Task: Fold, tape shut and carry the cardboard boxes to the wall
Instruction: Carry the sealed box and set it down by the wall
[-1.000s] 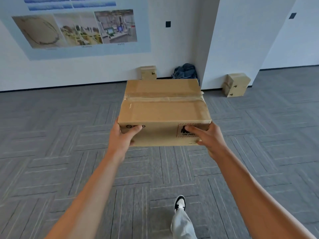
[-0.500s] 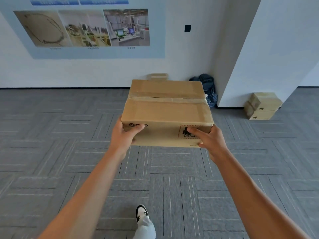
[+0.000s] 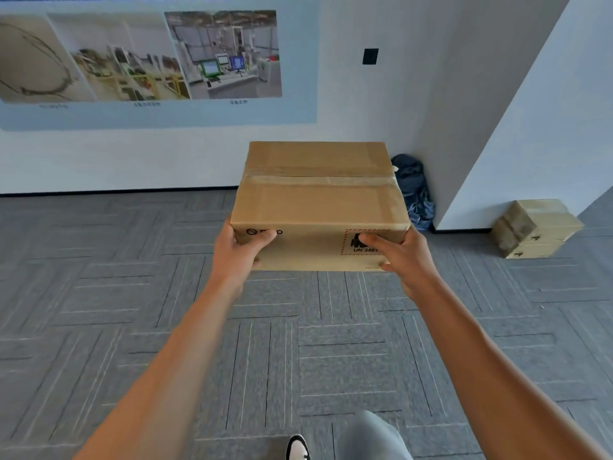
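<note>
Beyond the grip rises the white wall with its printed photo panel, the carpeted floor running up to it. The taped cardboard box is held out in the air in front of the person, level, tape strip across its top. Left hand is clamped on the near left corner, thumb over the front face; right hand is clamped on the near right corner, fingers on the hazard label. To carry well, I would keep both palms under the lower edge, the box flat, and walk straight ahead. Right of the grip and farther off, two stacked boxes sit against a pillar; a dark blue bag lies just past the held box's right edge and may crowd the drop spot
</note>
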Demonstrator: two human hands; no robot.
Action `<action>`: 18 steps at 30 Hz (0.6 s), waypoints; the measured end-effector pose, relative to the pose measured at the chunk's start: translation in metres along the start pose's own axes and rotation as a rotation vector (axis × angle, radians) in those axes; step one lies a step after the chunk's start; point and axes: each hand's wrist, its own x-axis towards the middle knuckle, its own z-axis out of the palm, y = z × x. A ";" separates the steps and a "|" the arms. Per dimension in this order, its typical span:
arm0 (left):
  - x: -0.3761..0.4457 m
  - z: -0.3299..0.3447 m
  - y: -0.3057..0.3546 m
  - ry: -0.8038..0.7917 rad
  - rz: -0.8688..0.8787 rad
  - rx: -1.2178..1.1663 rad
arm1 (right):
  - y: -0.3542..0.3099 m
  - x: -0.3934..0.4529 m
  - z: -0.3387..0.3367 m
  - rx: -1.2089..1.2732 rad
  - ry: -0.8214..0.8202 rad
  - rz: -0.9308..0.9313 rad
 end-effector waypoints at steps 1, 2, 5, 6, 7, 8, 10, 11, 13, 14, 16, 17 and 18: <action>0.026 0.004 0.003 -0.008 0.002 0.002 | -0.005 0.024 0.007 0.005 0.000 -0.002; 0.053 0.009 0.005 -0.016 0.003 0.004 | -0.008 0.050 0.014 0.013 0.002 -0.003; 0.139 0.028 0.007 -0.020 -0.001 0.016 | -0.010 0.132 0.033 0.033 0.009 -0.002; 0.169 0.036 0.006 -0.021 -0.002 0.013 | -0.010 0.162 0.038 0.035 0.009 -0.005; 0.199 0.044 0.006 -0.022 -0.007 0.018 | -0.010 0.193 0.043 0.034 0.008 -0.007; 0.228 0.054 0.005 -0.022 -0.012 0.027 | -0.010 0.223 0.047 0.032 0.006 -0.008; 0.286 0.075 0.005 -0.023 -0.014 0.033 | -0.011 0.286 0.052 0.039 -0.002 -0.013; 0.313 0.086 0.006 -0.016 -0.019 0.033 | -0.013 0.317 0.055 0.041 -0.007 -0.012; 0.368 0.106 0.011 0.013 -0.026 0.032 | -0.019 0.378 0.060 0.040 -0.017 -0.006; 0.395 0.116 0.014 0.017 -0.029 0.033 | -0.022 0.408 0.063 0.037 -0.020 -0.003; 0.446 0.135 0.021 0.015 -0.045 0.031 | -0.028 0.463 0.068 0.029 -0.024 0.003; 0.472 0.142 0.022 0.013 -0.055 0.030 | -0.030 0.490 0.072 0.025 -0.024 0.009; 0.497 0.148 0.023 0.007 -0.063 0.032 | -0.033 0.515 0.077 0.020 -0.023 0.015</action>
